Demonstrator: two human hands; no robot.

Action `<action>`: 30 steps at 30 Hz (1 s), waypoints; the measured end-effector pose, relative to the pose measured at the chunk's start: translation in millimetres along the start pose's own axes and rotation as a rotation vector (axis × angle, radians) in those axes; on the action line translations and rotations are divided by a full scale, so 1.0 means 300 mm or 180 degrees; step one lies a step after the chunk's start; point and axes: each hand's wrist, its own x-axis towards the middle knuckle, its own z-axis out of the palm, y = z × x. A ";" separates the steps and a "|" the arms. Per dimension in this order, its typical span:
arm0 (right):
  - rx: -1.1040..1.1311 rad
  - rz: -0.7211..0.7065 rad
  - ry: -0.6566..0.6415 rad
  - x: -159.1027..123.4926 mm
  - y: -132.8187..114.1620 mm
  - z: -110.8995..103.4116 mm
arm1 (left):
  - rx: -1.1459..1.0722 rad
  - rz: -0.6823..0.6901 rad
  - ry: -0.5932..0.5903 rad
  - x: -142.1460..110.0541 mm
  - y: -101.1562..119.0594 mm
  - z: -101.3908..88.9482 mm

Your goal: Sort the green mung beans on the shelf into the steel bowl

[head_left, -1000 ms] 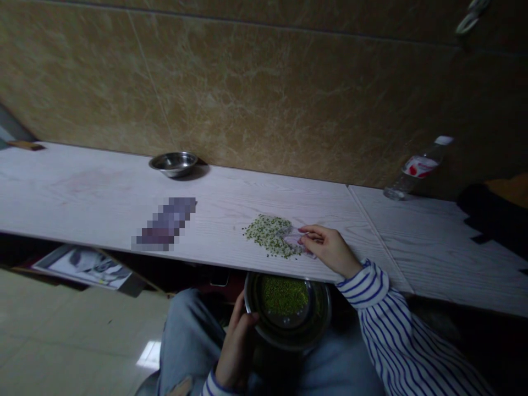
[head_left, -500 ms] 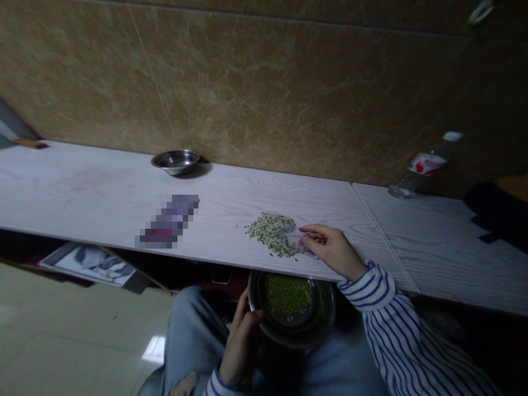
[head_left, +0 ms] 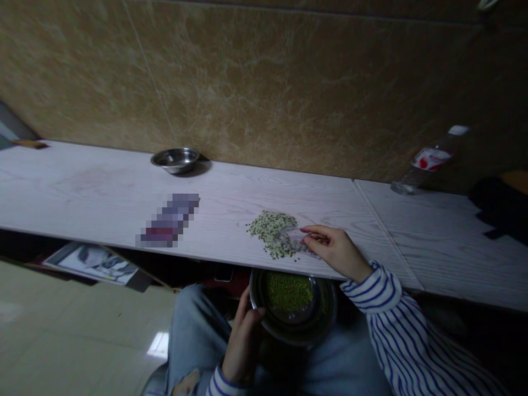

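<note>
My left hand [head_left: 243, 341] is closed on the left rim of a metal bowl [head_left: 325, 324], its thumb over the edge. Green mung beans [head_left: 289, 291] lie inside the bowl, which sits at my lap just under the counter's front edge. On the counter, my right hand [head_left: 328, 245] pinches a thin, clear plastic piece [head_left: 293, 235]; its exact kind is hard to make out. That piece lies against the right side of a low pile [head_left: 268, 228] of green beans mixed with small white grains.
The white wood-grain counter [head_left: 231, 192] runs along a tiled wall. A small steel bowl [head_left: 175, 160] stands at the back left, near a blurred-out flat item [head_left: 169, 220]. Further right are a clear bottle [head_left: 431, 159] and dark cloth [head_left: 499, 203]. Below is an open drawer [head_left: 91, 263].
The camera view has shifted slightly. My right hand keeps its pinch on the plastic piece beside the pile, and my left hand still holds the bowl.
</note>
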 end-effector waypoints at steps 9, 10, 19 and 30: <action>0.0037 -0.0029 0.0134 -0.031 0.038 -0.066 | 0.0020 0.0038 0.0069 -0.008 0.009 0.013; 0.0036 -0.0020 0.0122 -0.037 0.041 -0.072 | 0.0039 0.0027 0.0062 -0.008 0.010 0.013; -0.0057 -0.0064 0.0222 -0.104 0.027 -0.064 | 0.0181 0.0073 -0.0029 -0.012 0.024 0.011; -0.0289 -0.0126 0.0346 -0.129 0.036 -0.027 | -0.0020 0.0011 0.0071 -0.008 0.026 -0.001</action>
